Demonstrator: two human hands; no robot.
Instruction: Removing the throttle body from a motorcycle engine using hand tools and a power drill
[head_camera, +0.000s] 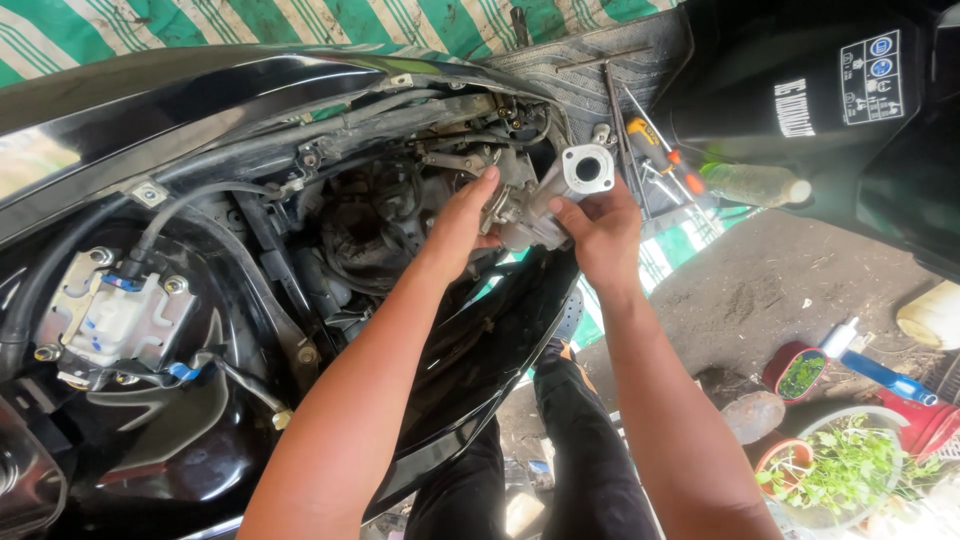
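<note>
Two hands (530, 225) grip carburetor (560, 195) beside frame edge (540, 300).

Bright, diffuse daylight, strongest on the sunlit dirt ground (780, 290) at right; soft shadows only, deepest inside the open engine bay (380, 230). Glare streaks run along the glossy black scooter body panel (150, 90) at far left. Focus is sharp mid-frame, with wide-angle bending at the edges and slight softness at near corners.

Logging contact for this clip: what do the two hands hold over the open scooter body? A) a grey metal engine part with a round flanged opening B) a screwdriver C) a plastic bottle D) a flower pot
A: both the left hand and right hand grip the grey metal part, its round flange up.
</note>
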